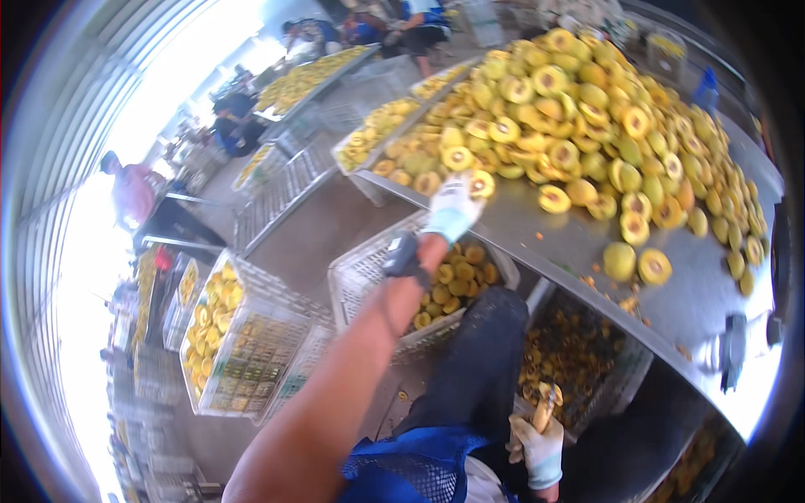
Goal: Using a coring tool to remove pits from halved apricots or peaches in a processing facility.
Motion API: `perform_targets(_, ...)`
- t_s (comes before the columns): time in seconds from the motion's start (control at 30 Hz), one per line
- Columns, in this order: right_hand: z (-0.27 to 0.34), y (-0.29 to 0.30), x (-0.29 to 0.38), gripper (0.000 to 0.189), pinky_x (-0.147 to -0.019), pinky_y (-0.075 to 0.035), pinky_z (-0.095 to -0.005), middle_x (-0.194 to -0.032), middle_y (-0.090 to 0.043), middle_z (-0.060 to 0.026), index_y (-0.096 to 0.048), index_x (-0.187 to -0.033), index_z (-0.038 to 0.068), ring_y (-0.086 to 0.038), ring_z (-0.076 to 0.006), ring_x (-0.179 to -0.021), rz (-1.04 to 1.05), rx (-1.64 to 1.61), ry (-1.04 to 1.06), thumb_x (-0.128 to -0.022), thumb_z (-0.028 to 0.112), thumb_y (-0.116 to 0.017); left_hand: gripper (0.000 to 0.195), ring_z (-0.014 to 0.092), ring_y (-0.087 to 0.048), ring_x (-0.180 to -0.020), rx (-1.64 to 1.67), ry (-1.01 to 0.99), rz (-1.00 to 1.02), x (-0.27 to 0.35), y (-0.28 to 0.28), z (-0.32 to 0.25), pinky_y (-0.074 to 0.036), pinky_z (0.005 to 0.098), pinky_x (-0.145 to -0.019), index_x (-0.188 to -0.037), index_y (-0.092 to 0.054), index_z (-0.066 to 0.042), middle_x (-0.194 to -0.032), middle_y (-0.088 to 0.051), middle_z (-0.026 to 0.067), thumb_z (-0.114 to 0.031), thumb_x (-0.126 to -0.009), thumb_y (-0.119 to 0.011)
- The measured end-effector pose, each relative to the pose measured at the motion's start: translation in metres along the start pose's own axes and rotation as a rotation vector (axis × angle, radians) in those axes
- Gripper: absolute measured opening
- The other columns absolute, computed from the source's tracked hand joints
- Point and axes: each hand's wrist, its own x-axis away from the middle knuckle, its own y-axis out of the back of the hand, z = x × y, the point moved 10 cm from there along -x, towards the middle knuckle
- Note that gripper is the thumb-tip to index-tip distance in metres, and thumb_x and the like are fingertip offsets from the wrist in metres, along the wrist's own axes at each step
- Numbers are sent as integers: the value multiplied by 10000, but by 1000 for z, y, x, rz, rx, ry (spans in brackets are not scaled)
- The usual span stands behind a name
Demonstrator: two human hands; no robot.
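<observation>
My left hand (454,204), in a white and pale blue glove, is stretched out to the near edge of the metal table (503,229). It is at a halved yellow fruit (482,184) with a brown centre, beside the large heap of halved fruit (541,126). Low in the picture, near my lap, my gloved right hand (538,440) is closed around a tool with a light handle (543,412) and a metal end; what looks like a piece of fruit is at its tip. Two fruit pieces (636,264) lie apart from the heap.
Below my left arm stands a white plastic crate (358,264) part-filled with fruit. Under the table edge is a container of dark scraps (566,358). Stacked crates of fruit (251,358) stand at left. Several people sit farther back; one person (135,195) stands at far left.
</observation>
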Motion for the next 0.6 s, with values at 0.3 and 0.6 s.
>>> perform_targets(0.3,-8,5,-6,153,-489,-469,-254,-726,-658,-37,-702,-1034,-2,-585,-124,-527,-15,48,-106,-925,101,-732,518,371,-686,-1043,99,241,205,-26,-40,22,-535,465,-906,-1180,-577,-33,-1085,-708,221,-363,-813,-737)
perform_targets(0.6,-16,13,-45,104,-465,-481,-262,-625,-616,-60,-661,-935,-60,-564,-137,-471,-107,52,127,-884,30,-653,355,364,-691,-981,230,25,348,-10,-59,-19,-532,439,-878,-1032,-656,-56,-1006,-707,212,-318,-798,-709)
